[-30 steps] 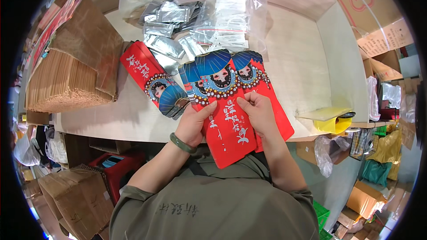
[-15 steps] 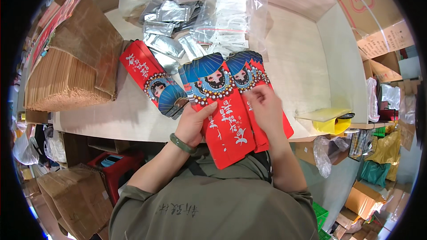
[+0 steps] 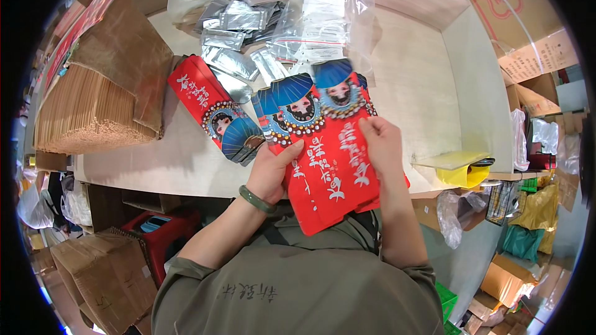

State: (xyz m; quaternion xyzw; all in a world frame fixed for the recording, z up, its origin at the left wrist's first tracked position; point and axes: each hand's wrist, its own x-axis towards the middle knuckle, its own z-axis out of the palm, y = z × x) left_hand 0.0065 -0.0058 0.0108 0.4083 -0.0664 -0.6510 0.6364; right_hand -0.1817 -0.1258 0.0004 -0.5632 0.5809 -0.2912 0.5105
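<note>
A fanned stack of flat red printed bags (image 3: 323, 155) is held in front of the chest, above the near edge of the table (image 3: 186, 167). The upper corners of the bags are spread apart, so each bag is gripped only over a small area. A likely risk is that one bag slides out of the fan and drops onto the lap or the floor, because the surfaces look smooth and the grip is made mostly with fingertips. It can also be judged that two bags stay stuck together and are counted or separated as one. A third risk is that the paper is creased at the lower corner, where it is pressed against the body.

The left hand (image 3: 270, 174) is closed on the left edge of the stack, with the thumb laid over the front and the other fingers hidden behind. A green bangle (image 3: 256, 200) is worn on this wrist. The forearm is raised from the lower left and bent inward.

The right hand (image 3: 382, 142) is closed on the right side of the stack; the fingers are curled over the front of the top bag, and the thumb cannot be seen. The right forearm is raised almost straight up from the lower edge.

Another bundle of red bags (image 3: 214, 111) is lying on the table, well apart from both hands, just beside a heap of silver foil packets (image 3: 233, 43) and a clear plastic bag (image 3: 329, 12). A stack of brown paper bags (image 3: 93, 111) is placed further left.
</note>
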